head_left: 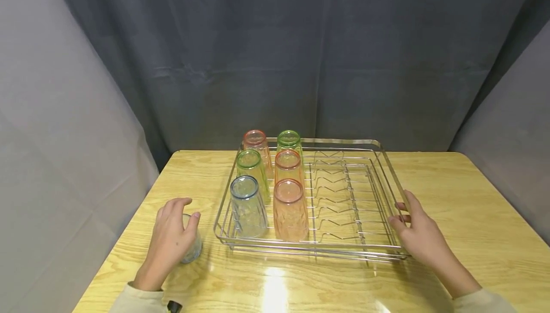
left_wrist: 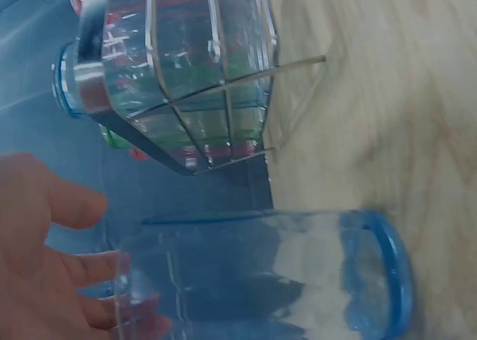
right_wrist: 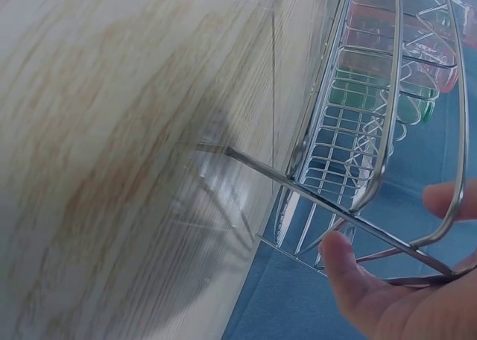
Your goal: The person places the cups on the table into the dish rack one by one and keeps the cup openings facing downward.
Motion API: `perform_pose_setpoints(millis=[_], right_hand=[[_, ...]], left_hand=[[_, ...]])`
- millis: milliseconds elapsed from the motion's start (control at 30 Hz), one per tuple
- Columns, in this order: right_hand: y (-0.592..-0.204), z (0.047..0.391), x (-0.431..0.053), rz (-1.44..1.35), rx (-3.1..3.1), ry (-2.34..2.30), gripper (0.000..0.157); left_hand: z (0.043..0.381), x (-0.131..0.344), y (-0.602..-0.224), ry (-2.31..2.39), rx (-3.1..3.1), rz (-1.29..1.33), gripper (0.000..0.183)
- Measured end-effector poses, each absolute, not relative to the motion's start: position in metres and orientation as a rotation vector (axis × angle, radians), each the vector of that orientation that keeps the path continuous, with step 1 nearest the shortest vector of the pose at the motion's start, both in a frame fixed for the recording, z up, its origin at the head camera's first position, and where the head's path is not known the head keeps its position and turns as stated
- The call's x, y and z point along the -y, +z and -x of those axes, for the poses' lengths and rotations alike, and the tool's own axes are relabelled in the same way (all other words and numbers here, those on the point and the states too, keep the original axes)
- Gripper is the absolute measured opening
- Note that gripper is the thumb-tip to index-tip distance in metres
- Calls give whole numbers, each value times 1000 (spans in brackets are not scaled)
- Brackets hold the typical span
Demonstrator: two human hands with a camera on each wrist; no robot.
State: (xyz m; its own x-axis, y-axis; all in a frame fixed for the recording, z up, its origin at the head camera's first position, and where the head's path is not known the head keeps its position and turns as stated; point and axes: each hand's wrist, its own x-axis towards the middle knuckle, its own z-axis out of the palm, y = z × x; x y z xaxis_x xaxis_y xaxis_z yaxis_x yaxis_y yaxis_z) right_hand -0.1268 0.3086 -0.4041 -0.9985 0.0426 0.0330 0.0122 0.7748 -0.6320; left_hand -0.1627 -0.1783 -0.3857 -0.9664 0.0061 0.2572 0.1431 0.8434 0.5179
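A clear glass with a blue-tinted thick end stands on the table, that end down. My left hand reaches around its upper part. Some fingers show beside and through the glass wall, while another digit stays apart from it. My right hand grips the right side of a metal wire dish rack, thumb and fingers around its rim. On the rack's left half stand several tinted glasses, thick coloured ends up: a blue glass and an orange-pink glass in front, green and reddish ones behind.
The light wood table carries the rack near its middle. Bent wire dividers fill the rack's right half. A dark grey curtain hangs behind the table, with pale fabric on both sides.
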Motion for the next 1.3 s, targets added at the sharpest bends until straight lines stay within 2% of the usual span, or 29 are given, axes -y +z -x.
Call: perform_pose_setpoints(millis=[267, 533, 933, 1300], right_hand=[[-404, 127, -309, 59, 2916, 1054, 83], [-404, 127, -309, 69, 2911, 1066, 83], [-404, 129, -306, 66, 2923, 1067, 85], [-402, 128, -308, 92, 2953, 1042, 86]], left_hand=[[167, 182, -395, -749, 2825, 101, 50], [168, 184, -402, -562, 2954, -38, 60], [172, 183, -414, -256, 2966, -78, 57], [172, 182, -419, -198, 2980, -59, 55]])
